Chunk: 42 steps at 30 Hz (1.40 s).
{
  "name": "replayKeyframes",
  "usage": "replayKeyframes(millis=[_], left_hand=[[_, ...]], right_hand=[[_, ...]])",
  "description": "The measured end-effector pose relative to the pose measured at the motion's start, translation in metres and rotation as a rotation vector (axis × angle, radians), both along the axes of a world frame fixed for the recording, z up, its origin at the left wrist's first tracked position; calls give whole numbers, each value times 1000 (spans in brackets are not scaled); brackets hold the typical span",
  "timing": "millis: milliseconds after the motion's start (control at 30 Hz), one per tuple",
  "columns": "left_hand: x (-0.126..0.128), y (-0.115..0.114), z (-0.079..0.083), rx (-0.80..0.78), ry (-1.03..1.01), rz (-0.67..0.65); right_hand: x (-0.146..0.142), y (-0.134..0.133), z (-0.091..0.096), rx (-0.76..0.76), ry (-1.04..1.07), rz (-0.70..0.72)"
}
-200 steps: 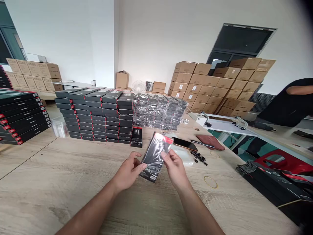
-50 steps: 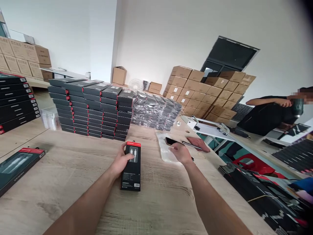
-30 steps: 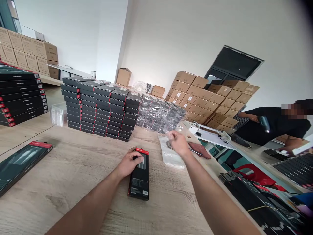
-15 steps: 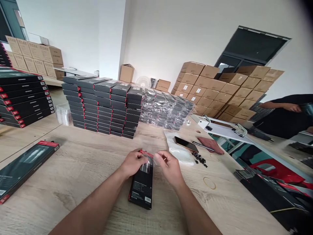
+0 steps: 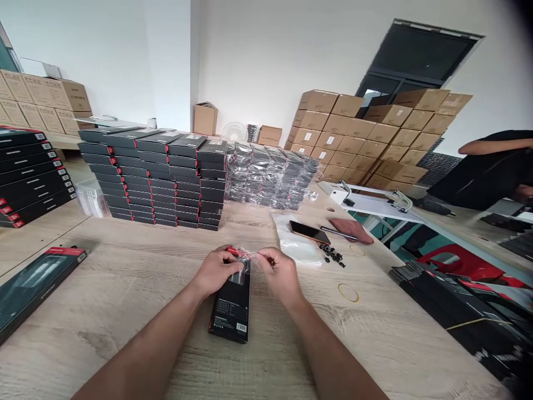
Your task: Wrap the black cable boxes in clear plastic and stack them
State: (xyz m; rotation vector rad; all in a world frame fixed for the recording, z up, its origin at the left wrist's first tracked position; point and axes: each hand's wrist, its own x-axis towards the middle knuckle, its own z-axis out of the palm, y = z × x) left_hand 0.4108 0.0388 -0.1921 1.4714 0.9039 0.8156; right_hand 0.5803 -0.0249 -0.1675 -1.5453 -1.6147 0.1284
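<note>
A slim black box (image 5: 230,303) with a red end, white print and a barcode label lies on the wooden table (image 5: 166,355) in front of me. Clear plastic film (image 5: 245,254) is bunched at its far end. My left hand (image 5: 216,270) is closed around the box's far left edge, its thumb on the front near a small window. My right hand (image 5: 280,272) pinches the film between thumb and fingertips, just right of the box. Whether the film covers the whole box I cannot tell.
Stacked black boxes (image 5: 166,183) and film-wrapped ones (image 5: 266,175) stand behind. Another box (image 5: 37,289) lies left. To the right are a phone (image 5: 308,231), small black parts (image 5: 332,255), a rubber band (image 5: 348,293) and flat black cartons (image 5: 453,316). A co-worker (image 5: 491,166) stands far right.
The film, spread between my hands before, is now gathered into a thin bunch at the box's end. My right fingers have closed in on it. The whole view has shifted slightly.
</note>
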Motion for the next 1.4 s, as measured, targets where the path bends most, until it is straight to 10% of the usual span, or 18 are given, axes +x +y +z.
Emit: replayKeyframes(millis=[400,600,733,867,1200,1400], left_hand=[[-10,1,13,68,-95,-112],[-24,-9,22,-411,-295,-251],[-24,-17,22,-558,-324,-387],[-21,-17,20,-458,-245,-277],[-16,-15,17,-171,-57,13],[-14,-13,13,-83,-107,-122]], right_hand=[[11,5,-3,83,2,-71],[37,10,-4,189,172,-319],[25,11,-13,56,105,-97],[15,12,-20,-35,139,140],[16,5,-4,19,-122,136],[6,0,1,35,-253,160]])
